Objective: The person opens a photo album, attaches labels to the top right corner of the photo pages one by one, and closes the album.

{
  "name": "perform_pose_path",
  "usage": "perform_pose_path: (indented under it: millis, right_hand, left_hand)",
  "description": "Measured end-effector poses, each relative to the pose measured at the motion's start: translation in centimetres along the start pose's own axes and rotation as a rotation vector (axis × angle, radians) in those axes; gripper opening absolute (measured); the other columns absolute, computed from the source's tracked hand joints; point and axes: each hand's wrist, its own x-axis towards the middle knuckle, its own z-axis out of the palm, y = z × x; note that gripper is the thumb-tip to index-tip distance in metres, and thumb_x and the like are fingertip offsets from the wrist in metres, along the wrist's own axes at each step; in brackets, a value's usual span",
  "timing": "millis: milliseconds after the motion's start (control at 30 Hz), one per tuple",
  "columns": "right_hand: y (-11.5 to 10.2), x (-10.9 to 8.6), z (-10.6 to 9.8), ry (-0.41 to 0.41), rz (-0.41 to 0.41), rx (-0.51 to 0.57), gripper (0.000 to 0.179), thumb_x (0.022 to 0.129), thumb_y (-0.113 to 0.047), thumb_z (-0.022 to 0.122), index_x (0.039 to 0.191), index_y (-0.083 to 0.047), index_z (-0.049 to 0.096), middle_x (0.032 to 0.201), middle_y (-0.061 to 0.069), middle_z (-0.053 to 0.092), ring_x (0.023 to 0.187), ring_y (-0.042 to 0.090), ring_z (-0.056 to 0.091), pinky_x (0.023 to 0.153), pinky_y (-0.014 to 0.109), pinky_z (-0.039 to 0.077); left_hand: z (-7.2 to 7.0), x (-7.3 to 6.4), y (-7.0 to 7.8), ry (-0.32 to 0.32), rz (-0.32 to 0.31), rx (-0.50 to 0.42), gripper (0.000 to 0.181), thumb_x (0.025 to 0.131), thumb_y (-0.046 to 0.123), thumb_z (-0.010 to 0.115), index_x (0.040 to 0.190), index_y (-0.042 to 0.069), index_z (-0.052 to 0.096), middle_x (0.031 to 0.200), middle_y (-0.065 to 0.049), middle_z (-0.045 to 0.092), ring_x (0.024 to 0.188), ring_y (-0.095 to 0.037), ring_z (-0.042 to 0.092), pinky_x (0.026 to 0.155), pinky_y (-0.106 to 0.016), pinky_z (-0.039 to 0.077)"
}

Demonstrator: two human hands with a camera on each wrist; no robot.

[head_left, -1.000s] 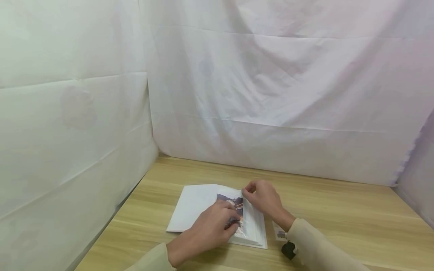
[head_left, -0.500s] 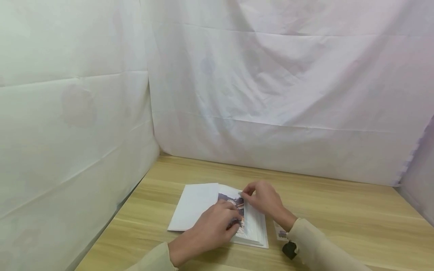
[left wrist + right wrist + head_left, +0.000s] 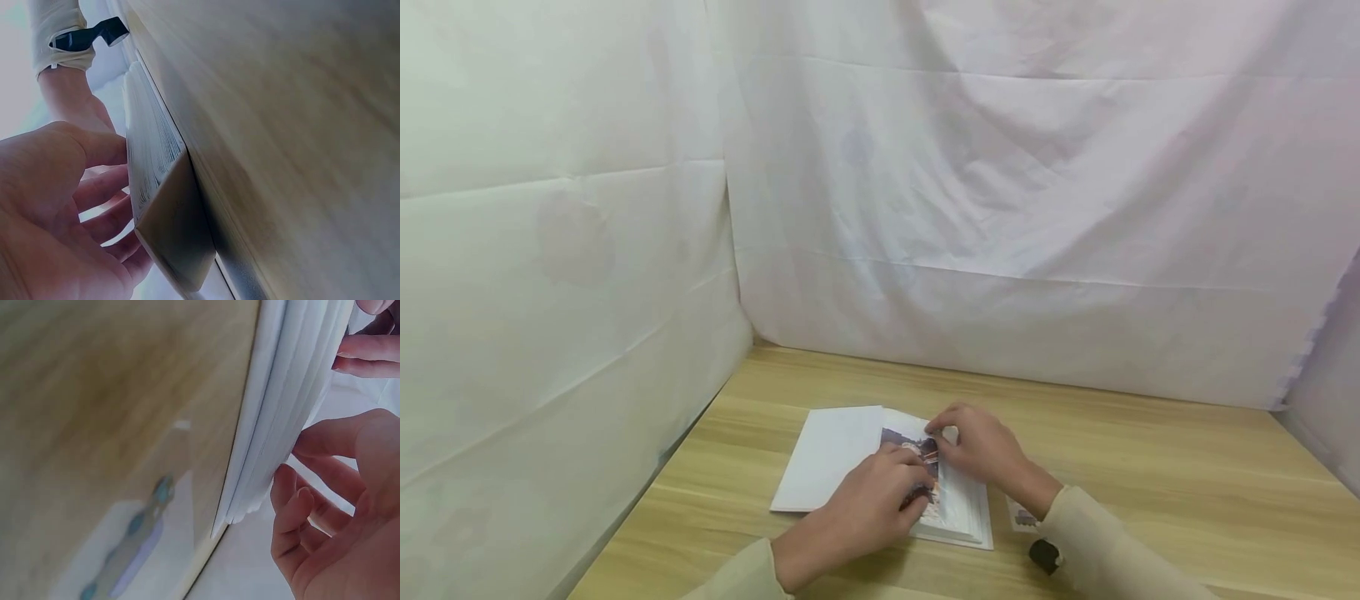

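A white photo album [image 3: 827, 458] lies spread on the table, its blank cover side to the left. On its right-hand page is a dark photo [image 3: 898, 436] with orange lights. My left hand [image 3: 880, 492] rests across this photo with relaxed fingers and covers much of it. At the photo's upper right corner, my right hand [image 3: 981, 446] pinches the edge of the album page between thumb and fingers; exactly what lies in the pinch is partly hidden. Stacked page edges [image 3: 281, 406] show close to the right fingertips in the right wrist view.
A clear sheet with a printed pattern [image 3: 1021, 518] lies on the wooden table [image 3: 1180, 483] under the right wrist. A black device [image 3: 1045, 556] is strapped to the right sleeve. White cloth [image 3: 1000, 208] hangs behind and at the sides.
My right fingertips have shifted slightly left along the top of the page, towards the photo. The left hand stays in place on the album.
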Motion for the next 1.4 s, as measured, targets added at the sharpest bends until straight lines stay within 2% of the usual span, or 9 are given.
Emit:
perform_pose_path:
  millis: [100, 167, 267, 400, 533, 667, 900, 1167, 1400]
  right_hand:
    - [0.2, -0.4, -0.3, -0.003, 0.016, -0.010, 0.016, 0.092, -0.011, 0.078, 0.104, -0.019, 0.085, 0.119, 0.001, 0.080, 0.112, 0.026, 0.075, 0.084, 0.042, 0.063]
    - [0.5, -0.6, -0.5, -0.006, 0.036, -0.008, 0.014, 0.093, -0.013, 0.079, 0.103, -0.020, 0.085, 0.120, 0.000, 0.080, 0.112, 0.025, 0.075, 0.087, 0.044, 0.064]
    - [0.9, -0.8, -0.9, -0.011, 0.036, 0.003, 0.011, 0.094, -0.015, 0.080, 0.103, -0.020, 0.084, 0.119, 0.000, 0.081, 0.098, 0.018, 0.075, 0.080, 0.038, 0.062]
    - [1.3, -1.3, -1.3, -0.016, 0.004, 0.034, 0.016, 0.095, -0.014, 0.080, 0.110, -0.018, 0.084, 0.118, 0.001, 0.081, 0.078, 0.007, 0.065, 0.065, 0.027, 0.054]
    - [2.0, -1.9, -1.5, 0.021, -0.012, 0.043, 0.025, 0.098, -0.012, 0.076, 0.121, -0.017, 0.080, 0.119, 0.001, 0.080, 0.074, 0.003, 0.059, 0.058, 0.021, 0.048]
    - [2.8, -2.7, -1.8, 0.037, -0.060, 0.053, 0.029, 0.096, -0.009, 0.076, 0.124, -0.016, 0.079, 0.121, 0.001, 0.079, 0.083, 0.008, 0.066, 0.063, 0.021, 0.050]
    - [3.4, -3.8, -2.4, -0.079, -0.126, 0.008, 0.032, 0.100, -0.023, 0.077, 0.132, -0.016, 0.075, 0.130, 0.002, 0.075, 0.104, 0.018, 0.071, 0.083, 0.033, 0.060]
    - [3.4, -3.9, -2.2, -0.103, -0.156, -0.027, 0.034, 0.101, -0.031, 0.077, 0.130, -0.013, 0.075, 0.134, 0.005, 0.074, 0.106, 0.019, 0.073, 0.087, 0.039, 0.063]
    - [3.4, -3.9, -2.2, -0.106, -0.162, -0.048, 0.035, 0.101, -0.034, 0.077, 0.129, -0.012, 0.076, 0.137, 0.007, 0.073, 0.104, 0.019, 0.072, 0.085, 0.037, 0.063]
  left_hand:
    - [0.0, 0.0, 0.1, 0.001, -0.001, -0.002, 0.011, 0.098, 0.016, 0.077, 0.107, 0.017, 0.084, 0.113, 0.007, 0.078, 0.110, -0.012, 0.067, 0.100, -0.028, 0.058]
    - [0.1, 0.0, 0.1, 0.005, 0.000, -0.002, 0.011, 0.098, 0.016, 0.077, 0.107, 0.017, 0.084, 0.112, 0.007, 0.078, 0.107, -0.011, 0.066, 0.098, -0.026, 0.058]
    - [0.1, 0.0, 0.1, 0.008, -0.001, -0.004, 0.011, 0.098, 0.015, 0.077, 0.107, 0.018, 0.084, 0.112, 0.008, 0.078, 0.106, -0.011, 0.065, 0.096, -0.026, 0.058]
    - [0.1, -0.1, 0.0, 0.018, -0.001, -0.012, 0.012, 0.098, 0.015, 0.077, 0.107, 0.018, 0.084, 0.111, 0.008, 0.078, 0.106, -0.011, 0.065, 0.096, -0.027, 0.058]
    - [0.2, -0.2, 0.0, 0.034, 0.007, -0.028, 0.013, 0.097, 0.013, 0.077, 0.108, 0.017, 0.085, 0.110, 0.009, 0.078, 0.108, -0.011, 0.066, 0.098, -0.028, 0.059]
    - [0.1, -0.4, -0.1, 0.035, 0.013, -0.042, 0.011, 0.098, 0.018, 0.079, 0.108, 0.017, 0.084, 0.110, 0.008, 0.078, 0.114, -0.012, 0.068, 0.103, -0.030, 0.059]
    - [-0.2, -1.2, 0.0, -0.011, 0.003, -0.045, 0.034, 0.090, 0.044, 0.088, 0.115, 0.023, 0.079, 0.121, 0.010, 0.075, 0.121, -0.011, 0.066, 0.104, -0.030, 0.059]
    - [-0.4, -1.3, 0.2, 0.007, 0.058, 0.000, 0.036, 0.087, 0.038, 0.092, 0.116, 0.022, 0.078, 0.119, 0.011, 0.074, 0.116, -0.010, 0.067, 0.102, -0.028, 0.058]
    - [-0.9, -1.2, 0.5, 0.009, 0.025, -0.004, 0.033, 0.089, 0.038, 0.091, 0.116, 0.023, 0.078, 0.124, 0.009, 0.075, 0.123, -0.013, 0.068, 0.105, -0.034, 0.060]
